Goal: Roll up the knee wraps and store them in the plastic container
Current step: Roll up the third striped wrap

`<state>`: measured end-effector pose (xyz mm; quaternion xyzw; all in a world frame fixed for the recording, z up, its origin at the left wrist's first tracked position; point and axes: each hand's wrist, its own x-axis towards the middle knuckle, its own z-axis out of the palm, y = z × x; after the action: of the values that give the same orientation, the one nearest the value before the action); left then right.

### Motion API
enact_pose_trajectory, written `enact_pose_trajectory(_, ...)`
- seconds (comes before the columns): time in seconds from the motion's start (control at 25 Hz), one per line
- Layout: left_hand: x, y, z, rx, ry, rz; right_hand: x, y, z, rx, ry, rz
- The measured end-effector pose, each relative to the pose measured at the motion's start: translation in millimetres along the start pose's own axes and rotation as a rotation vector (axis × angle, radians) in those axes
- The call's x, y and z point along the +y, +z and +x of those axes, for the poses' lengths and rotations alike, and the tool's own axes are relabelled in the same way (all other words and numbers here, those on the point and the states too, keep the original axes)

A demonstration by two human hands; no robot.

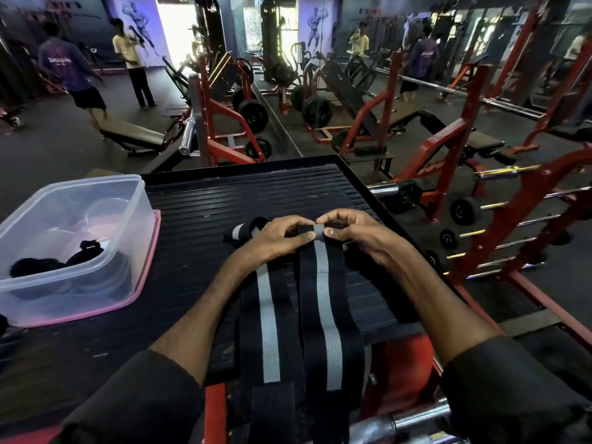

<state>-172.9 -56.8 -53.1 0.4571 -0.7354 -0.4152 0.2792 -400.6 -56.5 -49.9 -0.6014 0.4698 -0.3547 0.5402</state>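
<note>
Two black knee wraps with a grey centre stripe lie side by side on a black ribbed platform (256,193), their tails hanging over its near edge. My left hand (275,238) and my right hand (352,232) pinch the far end of the right wrap (323,302) between thumbs and fingers, where it is folded into a small tight roll. The left wrap (269,322) runs under my left wrist, its far end (243,230) lying loose beyond my hand. A clear plastic container (73,200) stands at the left on a pink lid, with dark items inside.
Red gym racks with barbells and weight plates (464,211) stand right of the platform. Benches and machines fill the floor beyond. Two people (73,72) stand far left. A chrome bar (416,421) lies below the platform's near edge.
</note>
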Motion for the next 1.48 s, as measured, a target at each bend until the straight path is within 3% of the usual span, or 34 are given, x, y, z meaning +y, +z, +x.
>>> enact_pose_trajectory(0.16,0,-3,-1,-0.036,-0.007,0.016,-1,0,-2,-0.018,-0.046,-0.025)
enact_pose_trajectory(0.44,-6,1,0,-0.039,0.026,0.242,2,1,0,-0.016,-0.061,-0.029)
enact_pose_trajectory(0.56,-4,3,-5,0.042,0.103,0.251,-4,0,-3,-0.058,-0.050,-0.006)
enact_pose_trajectory(0.72,0,4,-8,0.129,0.227,0.230,-7,1,2,0.006,0.025,0.290)
enact_pose_trajectory(0.84,1,6,-8,0.247,0.353,0.275,-4,10,-3,0.101,0.033,0.130)
enact_pose_trajectory(1.04,-1,8,-7,0.405,0.437,0.346,-2,11,-18,0.024,-0.004,0.046)
enact_pose_trajectory(1.12,2,11,-6,0.342,0.389,0.286,1,9,-19,0.048,-0.056,0.033)
enact_pose_trajectory(1.28,6,9,-5,0.058,0.129,0.176,4,6,-22,0.089,-0.083,0.036)
enact_pose_trajectory(1.48,-1,5,-3,-0.040,0.056,0.088,5,5,-25,0.083,-0.075,0.006)
